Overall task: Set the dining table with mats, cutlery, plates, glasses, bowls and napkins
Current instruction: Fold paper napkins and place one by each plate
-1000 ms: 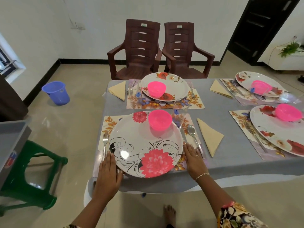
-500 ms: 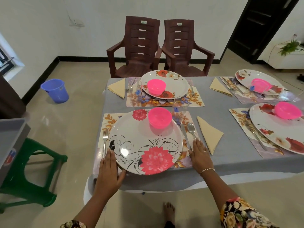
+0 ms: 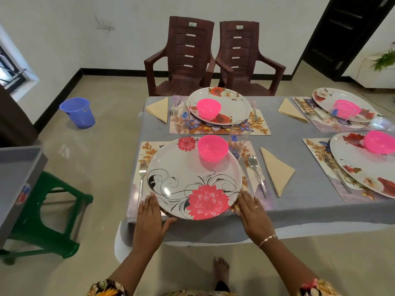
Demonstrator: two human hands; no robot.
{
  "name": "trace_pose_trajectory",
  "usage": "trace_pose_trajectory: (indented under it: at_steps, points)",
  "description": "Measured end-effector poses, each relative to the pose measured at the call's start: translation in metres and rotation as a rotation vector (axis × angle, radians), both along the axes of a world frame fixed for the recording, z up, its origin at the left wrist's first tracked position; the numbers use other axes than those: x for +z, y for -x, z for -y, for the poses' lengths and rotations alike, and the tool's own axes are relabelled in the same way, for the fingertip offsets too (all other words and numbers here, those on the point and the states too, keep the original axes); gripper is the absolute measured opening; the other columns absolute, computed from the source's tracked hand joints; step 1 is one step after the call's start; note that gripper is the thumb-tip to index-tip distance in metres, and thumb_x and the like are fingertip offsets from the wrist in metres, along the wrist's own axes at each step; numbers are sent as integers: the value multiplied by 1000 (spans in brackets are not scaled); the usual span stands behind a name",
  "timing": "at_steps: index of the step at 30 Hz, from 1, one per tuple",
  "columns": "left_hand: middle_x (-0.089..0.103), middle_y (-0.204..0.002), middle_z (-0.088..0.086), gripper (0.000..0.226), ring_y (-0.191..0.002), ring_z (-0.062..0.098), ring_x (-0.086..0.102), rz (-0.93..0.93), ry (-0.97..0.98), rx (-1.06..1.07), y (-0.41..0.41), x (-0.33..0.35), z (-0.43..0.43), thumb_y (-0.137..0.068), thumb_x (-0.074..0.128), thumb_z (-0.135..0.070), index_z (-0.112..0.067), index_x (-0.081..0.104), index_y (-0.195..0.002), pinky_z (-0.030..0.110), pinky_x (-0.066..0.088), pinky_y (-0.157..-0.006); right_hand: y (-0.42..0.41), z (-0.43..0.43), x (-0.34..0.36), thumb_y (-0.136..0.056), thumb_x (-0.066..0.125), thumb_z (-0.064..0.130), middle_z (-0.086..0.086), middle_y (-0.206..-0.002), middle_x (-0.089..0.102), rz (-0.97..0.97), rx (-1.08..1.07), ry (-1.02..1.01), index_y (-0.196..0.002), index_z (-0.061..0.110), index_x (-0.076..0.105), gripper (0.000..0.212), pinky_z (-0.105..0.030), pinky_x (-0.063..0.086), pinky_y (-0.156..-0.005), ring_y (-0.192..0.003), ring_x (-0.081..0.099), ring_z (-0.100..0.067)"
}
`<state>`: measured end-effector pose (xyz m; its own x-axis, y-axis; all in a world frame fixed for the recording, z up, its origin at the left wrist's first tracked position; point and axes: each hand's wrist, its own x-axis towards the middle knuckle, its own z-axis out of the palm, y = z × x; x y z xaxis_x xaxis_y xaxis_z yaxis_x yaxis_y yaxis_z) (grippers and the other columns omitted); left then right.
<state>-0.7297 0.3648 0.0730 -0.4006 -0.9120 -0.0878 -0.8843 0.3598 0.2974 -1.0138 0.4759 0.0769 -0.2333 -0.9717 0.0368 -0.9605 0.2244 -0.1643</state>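
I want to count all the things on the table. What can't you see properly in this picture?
Head view only:
- Right plate: cut off by the picture's right edge.
- Near mat: middle hidden under the flower plate.
- Far right glass: clear and blurry, outline hard to tell.
- Chair labels: too small to read.
- Grey thing: cut off by the left edge.

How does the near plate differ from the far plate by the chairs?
The near plate shows a pink flower with black swirls; the far plate, red roses. Left hand and right hand flank the near plate; none touches the far plate. Each carries a pink bowl.
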Motion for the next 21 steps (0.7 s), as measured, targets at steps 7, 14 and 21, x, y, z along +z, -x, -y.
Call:
trace_pose_trajectory:
  at_steps: [7,14,21]
  points:
    - [56,-126,29,97,-114,42,57,-16,18,7,0,-1,-4,-91,10,-67,15,46,-127,44,41,-93,1,-6,-10,-101,5,32,-16,-127,58,-81,19,-82,-123,1,55,63,-41,48,-91,-112,60,-32]
    - [58,-123,27,94,-113,41,58,-26,4,-1,-3,-2,-6,-92,10,-66,12,49,-127,43,42,-92,-1,-7,-7,-50,82,-5,-18,-126,58,-51,37,-99,-121,-1,59,75,-44,49,-88,-111,60,-34]
    - [49,-136,25,111,-127,37,47,-99,-46,9,-2,2,-9,-81,8,-80,11,41,-134,39,34,-103,-2,-11,-6,-101,16,33,-12,-127,58,5,-4,-65,-123,5,58,55,-38,50,-87,-113,59,-29]
